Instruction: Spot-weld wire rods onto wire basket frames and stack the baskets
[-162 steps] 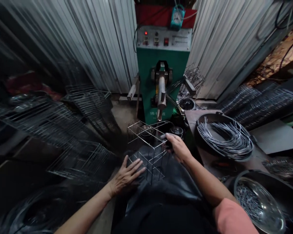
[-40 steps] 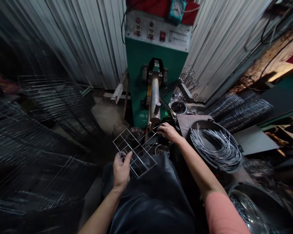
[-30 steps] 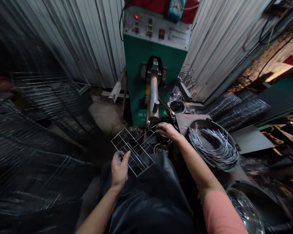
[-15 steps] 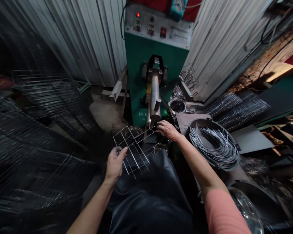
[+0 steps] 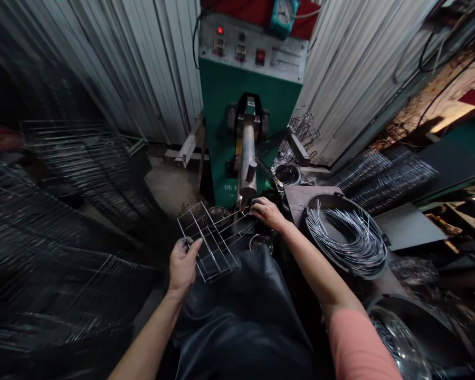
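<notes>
My left hand (image 5: 185, 264) is closed round the left edge of a wire rack (image 5: 209, 240), a bent frame of thin crossed metal rods. The rack's far right part reaches under the electrode tip of a green spot welding machine (image 5: 217, 126). By that tip my right hand (image 5: 267, 212) is closed, fingertips pinched at the rack's right end; whether a separate thin rod is also in them I cannot make out. The machine's round metal arm (image 5: 248, 158) points down toward me, just left of my right fingers.
To the right, a round pan (image 5: 383, 253) holds a coil of bent wires (image 5: 352, 237), with a clear bowl (image 5: 399, 343) nearer me. Stacked wire racks (image 5: 79, 163) crowd the left. Small round dishes (image 5: 260, 243) lie below the machine. A dark apron (image 5: 241, 316) covers my lap.
The rack has shifted slightly left and tilted, with both hands moving slightly left along with it. Both hands keep their hold. The view itself has moved a little.
</notes>
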Tool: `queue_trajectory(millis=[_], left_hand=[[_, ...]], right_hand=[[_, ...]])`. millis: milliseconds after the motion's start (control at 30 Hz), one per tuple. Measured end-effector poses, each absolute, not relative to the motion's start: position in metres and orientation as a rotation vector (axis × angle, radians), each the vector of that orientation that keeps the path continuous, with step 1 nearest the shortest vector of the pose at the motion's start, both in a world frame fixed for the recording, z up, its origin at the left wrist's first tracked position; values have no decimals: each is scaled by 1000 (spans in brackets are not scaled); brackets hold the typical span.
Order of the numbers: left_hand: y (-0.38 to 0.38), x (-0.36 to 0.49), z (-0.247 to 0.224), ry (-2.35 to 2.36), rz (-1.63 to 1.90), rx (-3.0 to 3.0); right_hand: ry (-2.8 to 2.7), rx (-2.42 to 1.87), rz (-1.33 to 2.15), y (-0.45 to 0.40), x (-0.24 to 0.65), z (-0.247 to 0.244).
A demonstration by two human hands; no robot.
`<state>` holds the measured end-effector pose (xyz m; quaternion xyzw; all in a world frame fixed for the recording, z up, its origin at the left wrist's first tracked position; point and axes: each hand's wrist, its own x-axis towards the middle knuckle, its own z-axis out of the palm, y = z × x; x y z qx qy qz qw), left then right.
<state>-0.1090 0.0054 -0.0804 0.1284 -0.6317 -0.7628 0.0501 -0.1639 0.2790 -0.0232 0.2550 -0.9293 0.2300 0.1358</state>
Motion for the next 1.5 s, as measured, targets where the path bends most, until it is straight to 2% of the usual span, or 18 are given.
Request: queue_trajectory(millis=[300,933,1167,1233,1333,1500], left_hand=[[0,-120,-73,-1930,-2214,339],[1,-133,-67,-1976,-2155,303],[-2,-140,-61,-1990,-2269,296],[-6,-144,-60,-2044,-2285,233],[-10,-142,-62,-2170,-2254,37],[-13,-104,-70,-2173,-2355,-20]], right_hand=[[-2701,641,1049,270,-168,-16],[-2771,654,939,269,-178,-9],[-2713,642,1067,270,-181,-11],[-2622,541,1130,272,-173,-13],[-2382,174,1206,274,-139,-28],[-2121,-552,1306,279,-40,-88]])
